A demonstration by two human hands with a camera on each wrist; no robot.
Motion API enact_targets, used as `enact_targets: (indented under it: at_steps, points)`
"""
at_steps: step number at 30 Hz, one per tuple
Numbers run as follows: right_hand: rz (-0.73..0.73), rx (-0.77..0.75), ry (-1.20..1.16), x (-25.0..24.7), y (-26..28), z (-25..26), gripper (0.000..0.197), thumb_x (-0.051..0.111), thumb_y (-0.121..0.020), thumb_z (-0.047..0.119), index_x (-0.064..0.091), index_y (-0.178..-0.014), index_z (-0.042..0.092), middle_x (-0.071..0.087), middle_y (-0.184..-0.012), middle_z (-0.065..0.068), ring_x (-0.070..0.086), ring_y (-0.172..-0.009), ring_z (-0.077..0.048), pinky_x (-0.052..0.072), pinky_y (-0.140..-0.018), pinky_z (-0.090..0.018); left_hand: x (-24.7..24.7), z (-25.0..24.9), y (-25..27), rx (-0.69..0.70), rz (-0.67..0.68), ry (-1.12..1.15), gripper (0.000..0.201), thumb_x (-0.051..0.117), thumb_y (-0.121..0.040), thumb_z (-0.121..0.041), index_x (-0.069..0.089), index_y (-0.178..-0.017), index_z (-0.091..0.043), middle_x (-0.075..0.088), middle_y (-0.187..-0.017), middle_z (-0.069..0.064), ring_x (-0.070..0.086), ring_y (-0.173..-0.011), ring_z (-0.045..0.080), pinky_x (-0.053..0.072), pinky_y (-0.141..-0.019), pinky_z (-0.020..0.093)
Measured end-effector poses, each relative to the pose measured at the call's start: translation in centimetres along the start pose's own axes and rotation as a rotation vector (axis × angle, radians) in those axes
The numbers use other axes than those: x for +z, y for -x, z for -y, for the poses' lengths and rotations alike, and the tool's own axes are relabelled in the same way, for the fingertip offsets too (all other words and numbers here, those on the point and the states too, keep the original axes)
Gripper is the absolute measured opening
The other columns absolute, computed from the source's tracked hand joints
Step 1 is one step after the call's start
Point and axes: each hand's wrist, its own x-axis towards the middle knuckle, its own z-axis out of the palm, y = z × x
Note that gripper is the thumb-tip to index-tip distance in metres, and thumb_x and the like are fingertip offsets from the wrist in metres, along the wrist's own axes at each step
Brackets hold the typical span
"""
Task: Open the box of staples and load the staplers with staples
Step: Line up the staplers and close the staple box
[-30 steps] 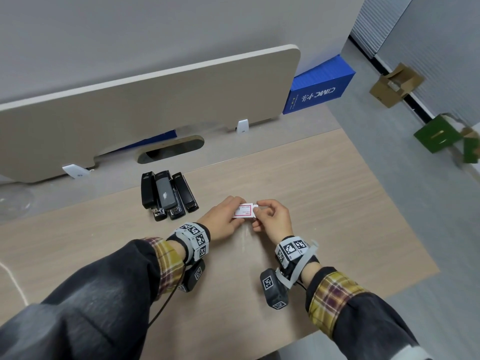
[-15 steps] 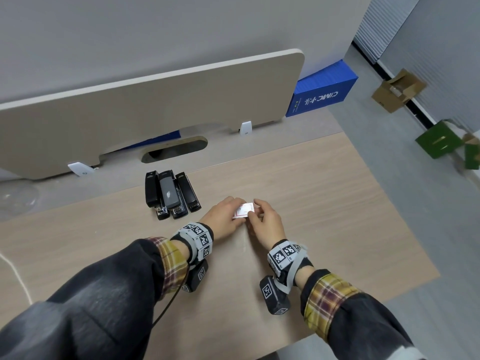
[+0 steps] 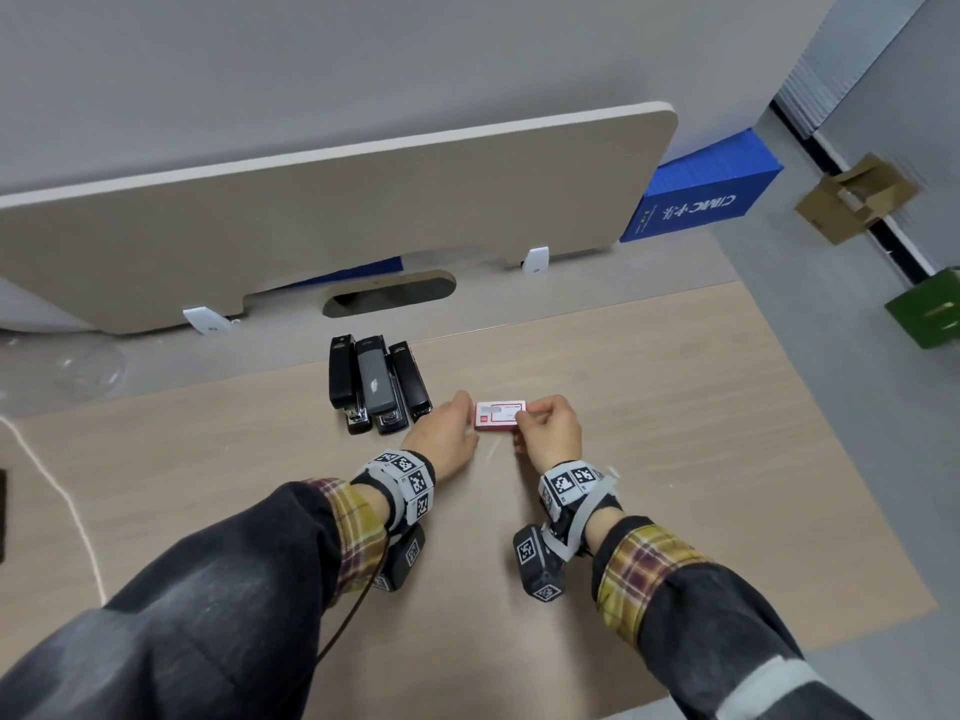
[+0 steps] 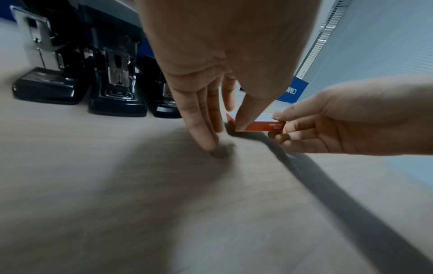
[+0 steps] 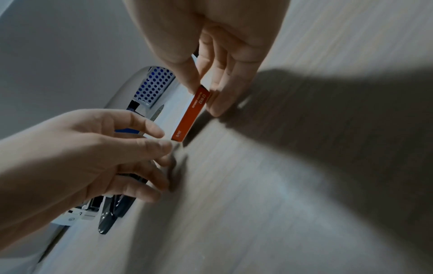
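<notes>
A small red and white staple box (image 3: 500, 415) sits low over the wooden table (image 3: 701, 407), label side up. My right hand (image 3: 521, 420) pinches its right end between thumb and fingers (image 5: 220, 103). My left hand (image 3: 465, 420) is at the box's left end: its thumb (image 4: 246, 115) touches the near corner and its straight fingers (image 4: 201, 129) rest on the table. The box's red side (image 5: 191, 115) shows no raised flap. Three black staplers (image 3: 376, 387) lie side by side just left of and behind my left hand, untouched.
A beige divider panel (image 3: 337, 210) stands along the table's back edge, with a cable slot (image 3: 389, 293) behind the staplers. A blue box (image 3: 701, 200), cardboard box (image 3: 857, 197) and green box (image 3: 930, 309) sit on the floor at right. A white cord (image 3: 57, 491) lies at left.
The box has turned flatter, and more of its label shows. My hands have slid apart to its two ends, and my left hand no longer covers it.
</notes>
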Motion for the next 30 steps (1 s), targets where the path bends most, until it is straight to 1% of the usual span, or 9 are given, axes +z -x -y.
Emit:
enact_targets:
  at_steps: [5,8,10,13,17,21,24,27,30]
  points:
    - [0.244,-0.208,0.479,0.4,0.4,0.4,0.042,0.060,-0.081,0.029,0.048,-0.121,0.025,0.067,-0.102,-0.004,0.062,-0.094,-0.029,0.051,-0.077,-0.036,0.1,-0.3,-0.8,0.037,-0.027,0.032,0.017,0.049,-0.090,-0.012,0.049,-0.107,-0.010,0.063,-0.105,0.017,0.060,-0.095,0.038,0.046,-0.079,0.039]
    - [0.291,-0.295,0.700,0.2,0.3,0.6,0.027,0.055,-0.084,0.036,0.054,-0.106,0.020,0.066,-0.099,-0.004,0.062,-0.092,-0.030,0.048,-0.069,-0.035,-0.2,-0.5,-1.3,0.046,-0.048,0.043,0.018,0.048,-0.090,-0.012,0.051,-0.108,-0.012,0.059,-0.105,0.014,0.058,-0.096,0.036,0.046,-0.081,0.039]
    - [0.237,-0.254,0.751,0.0,-0.2,0.9,0.024,0.053,-0.086,0.038,0.056,-0.095,0.016,0.067,-0.094,-0.006,0.062,-0.088,-0.031,0.047,-0.067,-0.034,-0.7,-0.6,-1.3,0.059,-0.051,0.029,0.017,0.045,-0.092,-0.015,0.051,-0.108,-0.012,0.059,-0.103,0.013,0.059,-0.093,0.035,0.048,-0.080,0.040]
    - [0.173,-0.208,0.760,0.1,-1.2,1.8,0.023,0.051,-0.085,0.032,0.055,-0.097,0.013,0.066,-0.099,-0.009,0.062,-0.090,-0.033,0.050,-0.072,-0.035,-1.7,-0.6,-1.2,0.053,-0.034,0.036,0.018,0.045,-0.091,-0.018,0.052,-0.107,-0.015,0.061,-0.103,0.010,0.060,-0.092,0.032,0.050,-0.082,0.039]
    - [0.107,-0.344,0.719,0.8,-1.8,2.9,0.042,0.053,-0.080,0.024,0.044,-0.120,0.016,0.047,-0.118,-0.009,0.057,-0.097,-0.034,0.050,-0.072,-0.039,-2.7,0.0,-1.2,0.021,-0.030,0.036,0.016,0.046,-0.089,-0.018,0.054,-0.102,-0.018,0.063,-0.102,0.007,0.061,-0.094,0.032,0.050,-0.082,0.036]
    - [0.236,-0.445,0.867,1.2,-2.6,3.1,0.075,0.065,-0.077,0.038,0.026,-0.140,0.034,0.027,-0.144,-0.009,0.044,-0.117,-0.032,0.051,-0.081,-0.041,-3.2,-0.2,-1.0,0.049,-0.033,0.024,0.015,0.046,-0.089,-0.019,0.057,-0.099,-0.018,0.065,-0.099,0.005,0.062,-0.091,0.030,0.051,-0.080,0.036]
    - [0.195,-0.425,0.889,1.7,-4.1,3.5,0.057,0.064,-0.082,0.039,0.039,-0.133,0.029,0.035,-0.138,-0.010,0.043,-0.117,-0.033,0.050,-0.081,-0.041,-4.0,-0.4,-0.9,0.071,-0.043,0.030,0.016,0.046,-0.089,-0.018,0.058,-0.100,-0.017,0.067,-0.098,0.005,0.062,-0.090,0.030,0.050,-0.080,0.035]
    - [0.156,-0.505,0.913,2.0,-5.6,4.1,0.033,0.057,-0.085,0.022,0.054,-0.117,0.025,0.041,-0.135,-0.007,0.044,-0.112,-0.032,0.049,-0.078,-0.038,-4.7,0.0,-0.9,0.061,-0.053,0.042,0.017,0.046,-0.088,-0.016,0.060,-0.098,-0.016,0.067,-0.097,0.006,0.062,-0.088,0.031,0.051,-0.079,0.036]
    - [0.194,-0.507,0.965,1.4,-6.9,4.6,0.039,0.056,-0.083,0.010,0.056,-0.119,0.024,0.034,-0.148,-0.004,0.044,-0.115,-0.033,0.046,-0.085,-0.037,-5.2,0.3,-0.6,0.061,-0.037,0.047,0.017,0.046,-0.087,-0.015,0.060,-0.097,-0.016,0.067,-0.094,0.006,0.062,-0.087,0.032,0.052,-0.079,0.038]
